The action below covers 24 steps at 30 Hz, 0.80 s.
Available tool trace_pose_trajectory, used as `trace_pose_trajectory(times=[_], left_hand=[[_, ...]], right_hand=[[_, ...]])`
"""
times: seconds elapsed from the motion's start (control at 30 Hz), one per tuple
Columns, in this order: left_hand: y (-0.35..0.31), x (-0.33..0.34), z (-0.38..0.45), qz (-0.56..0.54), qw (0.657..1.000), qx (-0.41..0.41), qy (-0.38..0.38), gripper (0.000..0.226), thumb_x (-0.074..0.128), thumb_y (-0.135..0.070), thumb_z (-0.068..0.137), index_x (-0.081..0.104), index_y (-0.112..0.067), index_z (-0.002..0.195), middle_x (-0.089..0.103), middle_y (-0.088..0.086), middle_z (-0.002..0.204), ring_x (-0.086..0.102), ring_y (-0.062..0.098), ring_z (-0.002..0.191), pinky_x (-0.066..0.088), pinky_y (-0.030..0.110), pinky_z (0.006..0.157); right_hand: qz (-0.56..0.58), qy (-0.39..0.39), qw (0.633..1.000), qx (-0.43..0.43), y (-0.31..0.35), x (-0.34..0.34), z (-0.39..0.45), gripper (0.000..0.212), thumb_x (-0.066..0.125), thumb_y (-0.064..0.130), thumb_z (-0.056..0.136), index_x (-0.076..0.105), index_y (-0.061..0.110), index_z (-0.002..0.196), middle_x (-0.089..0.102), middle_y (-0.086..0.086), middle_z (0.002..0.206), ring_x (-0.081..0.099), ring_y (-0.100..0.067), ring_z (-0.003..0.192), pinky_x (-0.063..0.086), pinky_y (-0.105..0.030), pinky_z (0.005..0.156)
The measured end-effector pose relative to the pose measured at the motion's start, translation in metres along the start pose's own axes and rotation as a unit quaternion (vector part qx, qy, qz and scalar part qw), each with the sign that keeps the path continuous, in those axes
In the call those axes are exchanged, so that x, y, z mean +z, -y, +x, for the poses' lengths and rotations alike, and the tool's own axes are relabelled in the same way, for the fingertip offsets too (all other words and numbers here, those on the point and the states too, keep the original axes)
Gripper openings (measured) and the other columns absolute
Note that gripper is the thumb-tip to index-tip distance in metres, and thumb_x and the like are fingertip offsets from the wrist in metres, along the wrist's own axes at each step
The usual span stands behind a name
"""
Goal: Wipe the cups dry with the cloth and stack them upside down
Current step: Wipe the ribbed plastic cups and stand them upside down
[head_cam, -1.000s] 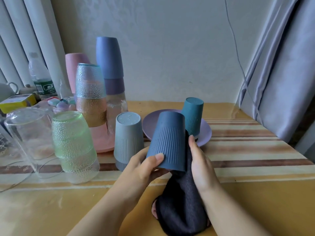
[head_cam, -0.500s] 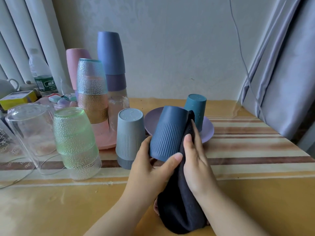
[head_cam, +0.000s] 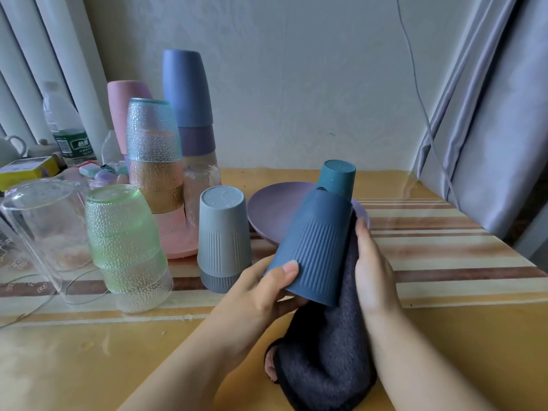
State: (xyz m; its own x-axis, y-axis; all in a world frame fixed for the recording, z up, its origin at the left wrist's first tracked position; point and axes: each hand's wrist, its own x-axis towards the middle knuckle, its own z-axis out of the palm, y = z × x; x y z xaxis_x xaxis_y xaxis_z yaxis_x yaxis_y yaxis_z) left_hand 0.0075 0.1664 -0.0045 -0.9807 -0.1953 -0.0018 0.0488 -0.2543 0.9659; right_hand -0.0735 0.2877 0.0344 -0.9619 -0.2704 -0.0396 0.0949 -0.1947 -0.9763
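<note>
Hands met at the dark blue ribbed cup (head_cam: 311,247), held mouth-down and tilted above the counter (head_cam: 444,336). Left hand (head_cam: 261,295) gripped its lower rim, thumb curled over the ribbing and fingers under the mouth. Right hand (head_cam: 373,274) lay along the cup's right side with fingers fairly straight, pressing the dark cloth (head_cam: 323,360) against the wall; the cloth's tail trailed down onto the counter between the forearms.

Compared with a second earlier, the cup had tipped further, base leaning away to the right, and the right hand had slid up its flank (cloth moving with it). Judgement: the outside was mid-wipe and the cup was not yet ready to stack.

Just behind it, a teal cup (head_cam: 338,179) stood inverted on the purple plate (head_cam: 275,212). A grey cup (head_cam: 224,232) sat inverted on a darker one to the left, with the green pebbled glass (head_cam: 124,241) and taller stacks of tumblers beyond. Either inverted cup could plausibly receive the blue one next.
</note>
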Motion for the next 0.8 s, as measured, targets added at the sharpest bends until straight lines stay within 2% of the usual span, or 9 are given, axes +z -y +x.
trace_pose_trajectory(times=[0.1,0.23,0.3,0.4,0.47,0.57,0.63,0.7,0.8], left_hand=[[-0.001,-0.004,0.001,-0.019,1.000,-0.018,-0.012,0.065,0.063,-0.055,0.067,0.063,-0.010,0.115,0.066,0.021,0.119,0.062,0.035,0.114,0.047,0.046,0.103],[-0.003,0.000,0.001,0.029,0.998,-0.031,-0.056,0.048,0.061,-0.061,0.076,0.066,-0.021,0.104,0.070,0.016,0.111,0.066,0.031,0.104,0.051,0.046,0.098],[-0.001,0.005,0.002,0.058,0.992,0.028,-0.113,0.048,0.065,-0.059,0.077,0.063,-0.018,0.103,0.068,0.013,0.106,0.069,0.021,0.094,0.056,0.035,0.088],[0.000,0.012,0.001,0.149,0.963,0.142,-0.174,0.035,0.054,-0.049,0.082,0.059,-0.020,0.102,0.067,0.006,0.097,0.067,0.002,0.079,0.052,0.017,0.074],[0.005,0.013,0.000,0.222,0.946,0.159,-0.176,0.034,0.054,-0.060,0.088,0.058,-0.032,0.108,0.066,-0.003,0.104,0.064,-0.001,0.091,0.051,0.019,0.083],[0.012,0.009,0.000,0.296,0.930,0.138,-0.165,0.062,0.057,-0.072,0.064,0.051,-0.043,0.119,0.060,-0.014,0.115,0.058,-0.003,0.104,0.046,0.023,0.092],[0.011,0.007,0.001,0.311,0.929,0.131,-0.153,0.072,0.062,-0.070,0.061,0.054,-0.037,0.124,0.062,-0.012,0.113,0.059,-0.002,0.102,0.047,0.023,0.091],[0.004,0.005,0.000,0.285,0.944,0.126,-0.111,0.054,0.068,-0.060,0.067,0.060,-0.035,0.115,0.069,-0.009,0.104,0.064,0.002,0.098,0.050,0.020,0.085],[-0.006,0.003,-0.003,0.200,0.974,0.099,-0.029,0.034,0.067,-0.048,0.073,0.069,-0.027,0.101,0.074,-0.010,0.093,0.067,0.002,0.087,0.050,0.012,0.074]], right_hand=[[0.018,0.018,0.999,0.036,-0.003,0.006,-0.006,0.041,0.038,0.040,0.096,0.060,0.012,0.115,0.064,-0.001,0.111,0.060,-0.010,0.094,0.049,-0.007,0.061],[-0.030,0.004,1.000,0.009,-0.003,0.003,-0.006,0.043,0.037,0.041,0.097,0.058,0.014,0.123,0.060,0.002,0.119,0.055,-0.011,0.109,0.047,-0.011,0.073],[-0.042,-0.011,0.998,-0.036,-0.002,-0.001,-0.002,0.038,0.035,0.041,0.098,0.056,0.021,0.122,0.059,0.006,0.120,0.052,-0.008,0.114,0.045,-0.012,0.085],[-0.075,-0.021,0.991,-0.111,-0.002,0.001,-0.002,0.040,0.028,0.033,0.101,0.045,0.026,0.136,0.045,0.013,0.139,0.038,0.000,0.129,0.029,-0.017,0.109],[-0.078,-0.017,0.989,-0.128,-0.004,0.003,-0.002,0.039,0.027,0.029,0.101,0.041,0.029,0.137,0.041,0.023,0.133,0.034,0.013,0.120,0.027,0.003,0.095],[-0.092,0.007,0.987,-0.134,-0.010,0.007,-0.002,0.039,0.026,0.025,0.102,0.037,0.027,0.139,0.037,0.027,0.124,0.033,0.027,0.103,0.021,0.014,0.075],[-0.094,0.021,0.985,-0.143,-0.013,0.009,-0.002,0.037,0.027,0.024,0.101,0.040,0.026,0.135,0.040,0.029,0.121,0.038,0.034,0.094,0.022,0.013,0.077],[-0.094,0.017,0.986,-0.137,-0.012,0.008,-0.003,0.031,0.028,0.026,0.101,0.044,0.032,0.127,0.044,0.033,0.113,0.040,0.035,0.093,0.026,0.011,0.078],[-0.088,-0.013,0.991,-0.095,-0.008,0.000,0.001,0.029,0.034,0.034,0.099,0.056,0.027,0.117,0.057,0.018,0.116,0.050,0.003,0.112,0.039,-0.010,0.095]])
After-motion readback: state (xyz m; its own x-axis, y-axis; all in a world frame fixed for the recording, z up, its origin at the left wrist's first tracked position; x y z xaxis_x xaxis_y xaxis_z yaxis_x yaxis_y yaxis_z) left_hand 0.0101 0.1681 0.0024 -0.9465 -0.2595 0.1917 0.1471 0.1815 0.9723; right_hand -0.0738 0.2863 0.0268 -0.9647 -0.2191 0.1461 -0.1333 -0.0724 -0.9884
